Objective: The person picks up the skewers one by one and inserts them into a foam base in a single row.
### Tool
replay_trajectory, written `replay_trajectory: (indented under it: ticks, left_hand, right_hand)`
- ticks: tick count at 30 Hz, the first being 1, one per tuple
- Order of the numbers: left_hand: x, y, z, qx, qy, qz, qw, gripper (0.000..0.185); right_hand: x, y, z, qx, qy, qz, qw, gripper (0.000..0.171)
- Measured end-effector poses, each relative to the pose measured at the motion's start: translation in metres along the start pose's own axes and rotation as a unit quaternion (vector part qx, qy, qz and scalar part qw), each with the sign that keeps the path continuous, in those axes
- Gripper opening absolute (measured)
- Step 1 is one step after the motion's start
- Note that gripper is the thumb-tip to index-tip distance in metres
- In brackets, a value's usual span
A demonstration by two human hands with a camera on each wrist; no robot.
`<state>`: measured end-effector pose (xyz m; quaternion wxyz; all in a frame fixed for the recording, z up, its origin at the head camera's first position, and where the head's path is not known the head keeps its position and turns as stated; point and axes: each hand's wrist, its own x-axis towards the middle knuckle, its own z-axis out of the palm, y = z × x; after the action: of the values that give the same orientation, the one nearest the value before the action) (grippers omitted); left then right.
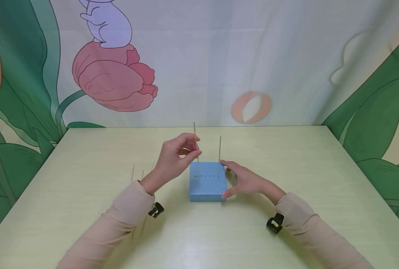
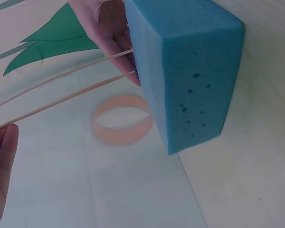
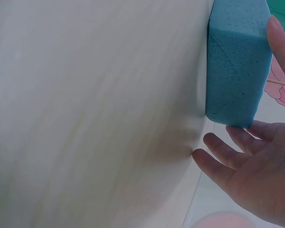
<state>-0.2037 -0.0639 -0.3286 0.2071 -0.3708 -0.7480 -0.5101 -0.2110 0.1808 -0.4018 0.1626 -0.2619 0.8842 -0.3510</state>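
Left hand [image 1: 172, 158] up over the blue foam block [image 1: 207, 186], grip together: thumb and fingertips pinch a thin wooden stick [image 1: 195, 131] above its middle. Stick near upright, slight tilt; lower end meets block top at left end of the row of holes [image 1: 205, 176]. Whether the tip sits in a hole, can't tell. Right hand [image 1: 248, 181] at block's right side, grip clamped on block: thumb on near right corner, index finger at far right corner, rest of fingers spread behind it in the right wrist view.

Block flat on desk [image 1: 270, 149], roughly mid-desk, between the hands. Second stick [image 1: 220, 153] stands upright at right end of the row, nothing holding it. Left wrist view: both sticks reach the block's top side by side, small pits on the block's side face.

More loose sticks [image 1: 143, 173] lie on desk at left, partly hidden under the left forearm; exact count unclear. Beige sleeves [image 1: 128, 209] on both arms, black strap device [image 1: 275, 223] at each wrist. Behind desk: pale printed curtain [image 1: 199, 56] with pink flower [image 1: 115, 78], green leaves at both sides.
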Motion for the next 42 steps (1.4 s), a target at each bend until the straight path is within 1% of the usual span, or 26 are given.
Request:
replay_trajectory:
  ticks: [7, 11, 14, 20, 27, 30, 33, 36, 39, 42]
  left_hand:
    - [0.01, -0.008, 0.018, -0.017, 0.01, 0.023, 0.9995, 0.026]
    - [0.015, -0.01, 0.026, -0.027, 0.007, 0.035, 0.999, 0.025]
    - [0.017, -0.011, 0.031, -0.031, 0.001, 0.037, 0.9988, 0.024]
    - [0.017, -0.013, 0.037, -0.032, -0.003, 0.025, 0.9992, 0.024]
    - [0.016, -0.014, 0.039, -0.027, -0.005, 0.027, 0.9993, 0.025]
    - [0.016, -0.014, 0.04, -0.027, -0.009, 0.02, 0.9994, 0.024]
    - [0.013, -0.016, 0.042, -0.024, -0.02, 0.008, 0.9995, 0.023]
    - [0.008, -0.02, 0.045, -0.012, -0.037, -0.003, 0.9992, 0.023]
    - [0.003, -0.025, 0.049, -0.002, -0.053, -0.007, 0.9985, 0.022]
    - [0.0, -0.026, 0.051, 0.001, -0.06, -0.011, 0.9981, 0.021]
  right_hand:
    - [0.0, 0.002, -0.001, -0.007, -0.001, -0.004, 1.0, 0.108]
    - [-0.001, 0.001, -0.002, -0.006, -0.002, -0.006, 1.0, 0.108]
    - [-0.001, 0.001, -0.002, -0.005, -0.003, -0.009, 1.0, 0.108]
    - [-0.001, 0.001, -0.002, -0.009, -0.004, -0.008, 1.0, 0.107]
    - [-0.001, 0.001, -0.002, -0.01, -0.005, -0.011, 1.0, 0.106]
    - [-0.001, 0.0, -0.002, -0.007, -0.004, -0.013, 1.0, 0.105]
    - [0.0, 0.0, -0.002, -0.006, -0.004, -0.015, 1.0, 0.104]
    - [0.0, 0.0, -0.002, -0.005, -0.004, -0.019, 1.0, 0.104]
    - [0.0, 0.001, -0.002, 0.002, -0.004, -0.026, 1.0, 0.103]
    - [0.0, 0.001, -0.002, 0.007, -0.003, -0.032, 0.999, 0.103]
